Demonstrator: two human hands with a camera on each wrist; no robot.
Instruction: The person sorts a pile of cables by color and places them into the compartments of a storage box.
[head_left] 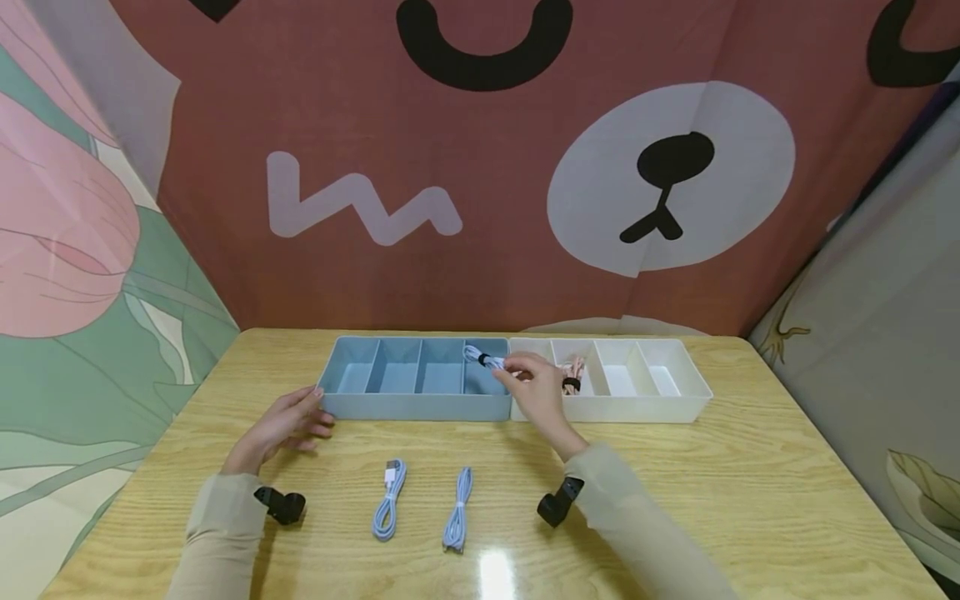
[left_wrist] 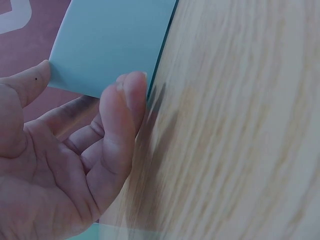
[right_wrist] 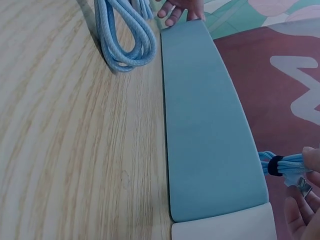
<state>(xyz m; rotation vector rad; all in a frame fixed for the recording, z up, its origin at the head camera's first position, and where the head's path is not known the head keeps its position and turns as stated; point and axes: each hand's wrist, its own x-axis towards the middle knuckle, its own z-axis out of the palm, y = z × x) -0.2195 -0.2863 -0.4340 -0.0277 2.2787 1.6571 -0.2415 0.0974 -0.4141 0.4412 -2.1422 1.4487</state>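
In the head view, the right hand [head_left: 536, 392] is near the middle of the frame. Its thumb and fingers are closed together on one end of a blue cable [head_left: 471, 354], bundled by a black strap [head_left: 482, 360]. This cable is over the right-hand compartment of the blue box [head_left: 416, 407]. Two more blue cables, [head_left: 385, 517] and [head_left: 457, 521], lie at the lower centre. The white box [head_left: 630, 410], right of centre, contains a pink cable [head_left: 573, 371]. The left hand [head_left: 288, 421] is at the left, by the box corner.

In the left wrist view, the left hand has loose, half-bent fingers; the thumb touches the box edge at the upper left.

In the right wrist view, the held bundle is at the right edge, with a metal plug [right_wrist: 303, 187] beside the fingers. I judge it light, flexible and not very slippery, the plug being the stiff part. The strapped middle would give the surest hold.
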